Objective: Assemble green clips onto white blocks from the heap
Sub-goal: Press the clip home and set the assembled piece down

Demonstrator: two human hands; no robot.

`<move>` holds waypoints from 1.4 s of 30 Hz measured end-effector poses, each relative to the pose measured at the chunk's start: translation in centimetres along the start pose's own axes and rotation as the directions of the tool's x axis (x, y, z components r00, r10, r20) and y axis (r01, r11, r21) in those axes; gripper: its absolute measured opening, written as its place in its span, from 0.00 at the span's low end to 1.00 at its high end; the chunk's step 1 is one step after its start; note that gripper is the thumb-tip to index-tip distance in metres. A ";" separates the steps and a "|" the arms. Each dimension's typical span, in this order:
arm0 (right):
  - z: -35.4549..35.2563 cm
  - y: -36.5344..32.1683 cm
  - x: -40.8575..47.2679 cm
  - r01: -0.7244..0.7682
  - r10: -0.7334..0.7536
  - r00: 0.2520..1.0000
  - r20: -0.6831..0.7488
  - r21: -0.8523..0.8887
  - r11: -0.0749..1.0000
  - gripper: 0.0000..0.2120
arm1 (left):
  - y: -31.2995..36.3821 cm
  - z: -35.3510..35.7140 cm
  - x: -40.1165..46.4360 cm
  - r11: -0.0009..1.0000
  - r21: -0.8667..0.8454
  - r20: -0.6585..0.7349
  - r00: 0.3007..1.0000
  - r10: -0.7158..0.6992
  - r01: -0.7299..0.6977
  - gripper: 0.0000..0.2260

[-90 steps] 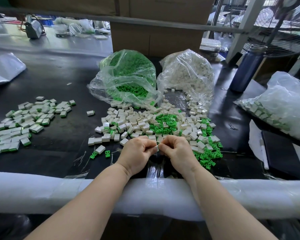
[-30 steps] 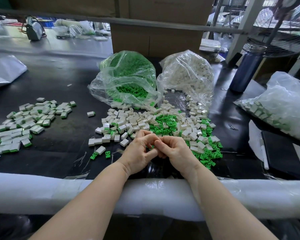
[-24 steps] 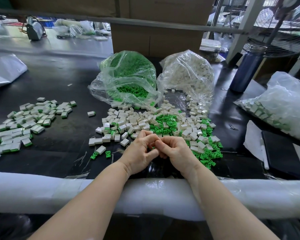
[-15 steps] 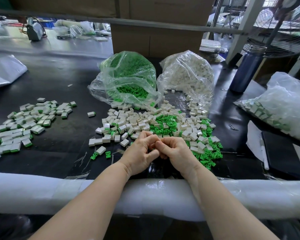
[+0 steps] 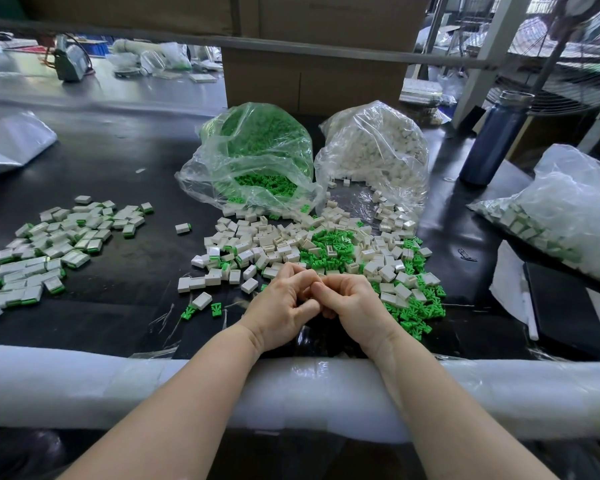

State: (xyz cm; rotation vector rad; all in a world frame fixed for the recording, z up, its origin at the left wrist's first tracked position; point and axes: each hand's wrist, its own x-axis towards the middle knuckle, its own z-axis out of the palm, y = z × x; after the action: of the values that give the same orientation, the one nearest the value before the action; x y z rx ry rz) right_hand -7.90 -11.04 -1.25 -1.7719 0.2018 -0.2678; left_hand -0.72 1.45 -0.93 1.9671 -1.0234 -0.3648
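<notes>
Item: assembly station, black work surface [image 5: 125,161], head view

Change noted: against the picture of three seconds earlier, both hands had drawn slightly back from the near fringe of the heap and closed knuckle to knuckle; over the last second they barely shifted. Judged to mean one clip was being pressed into one block, not a fresh pick.

Left hand [image 5: 282,303]: fingers curled, thumb tucked against the right hand's fingers. Right hand [image 5: 352,301]: fingers curled inward, touching the left. Whatever lay between them was hidden; whether either hand pinched a part could not be told.

Heap [image 5: 291,244]: loose white blocks [image 5: 215,280] mixed with green clips [image 5: 329,244], at the middle of the surface, just beyond the hands. Blocks small, rectangular, some showing an open slot. Clips small, pronged, bright green, thickest at the heap's centre and right fringe. Two stray clips [image 5: 201,310] lay left of the hands.

Finished pieces [image 5: 56,247]: white blocks with a green end, spread toward the left edge, well apart from the heap.

Supply: clear bag of green clips [image 5: 257,157] and clear bag of white blocks [image 5: 374,150], side by side behind the heap, mouths spilling toward it. A further bag of assembled pieces [image 5: 555,216] at the right edge; a dark bottle [image 5: 492,140] toward the far right corner.

Progress, as judged: many parts remained
</notes>
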 end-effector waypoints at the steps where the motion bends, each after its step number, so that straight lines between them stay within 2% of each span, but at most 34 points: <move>1: 0.0 0.0 0.0 0.001 -0.001 1.000 0.002 -0.002 1.000 0.11 | 0.0 0.0 0.0 1.000 -0.001 0.001 1.000 0.000 0.000 0.05; 17: 0.0 -0.1 -0.1 0.014 -0.016 0.999 0.049 0.053 0.998 0.10 | 0.0 0.0 0.0 0.999 -0.037 -0.005 1.000 0.000 0.000 0.04; 33: 0.0 -0.4 -0.2 -0.010 0.010 1.000 0.007 0.014 1.000 0.12 | 0.0 0.0 0.0 0.999 -0.030 -0.001 1.000 0.012 -0.012 0.04; 42: 0.2 -0.5 -0.2 0.008 -0.008 1.000 0.003 0.078 0.997 0.12 | 0.5 0.0 -0.2 0.998 -0.065 -0.026 1.000 -0.012 0.010 0.06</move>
State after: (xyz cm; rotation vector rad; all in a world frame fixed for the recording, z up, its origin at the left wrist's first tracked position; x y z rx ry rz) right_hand -8.04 -10.68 -0.78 -1.6964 0.1797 -0.2746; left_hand -1.10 1.47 -0.51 1.9156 -0.9728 -0.3728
